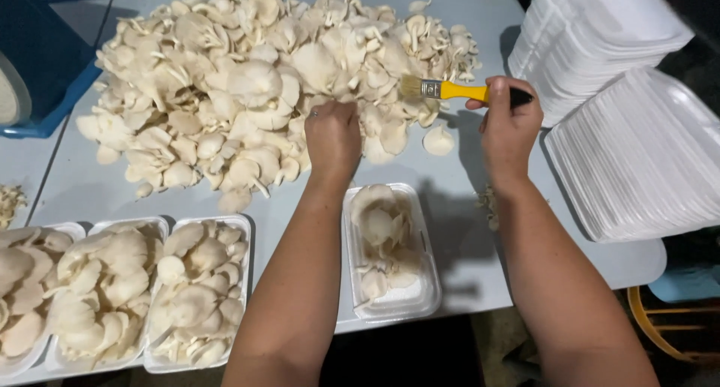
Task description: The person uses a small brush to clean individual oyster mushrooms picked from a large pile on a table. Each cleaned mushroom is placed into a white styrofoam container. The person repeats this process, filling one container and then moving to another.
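Note:
A big heap of pale oyster mushrooms (247, 79) covers the far half of the grey table (465, 199). My left hand (332, 137) reaches into the near edge of the heap, fingers curled down among the mushrooms; whether it grips one is hidden. My right hand (508, 124) holds a paintbrush (450, 91) with a yellow handle, its bristles pointing left over the heap. Between my forearms sits a white foam tray (420, 297) partly filled with mushrooms.
Three full foam trays (161, 361) of mushrooms line the table's near left edge. Stacks of empty white foam trays (637, 162) stand at the right, another stack (592, 34) behind. A blue crate (45, 64) is at far left. A loose mushroom (438, 141) lies by the heap.

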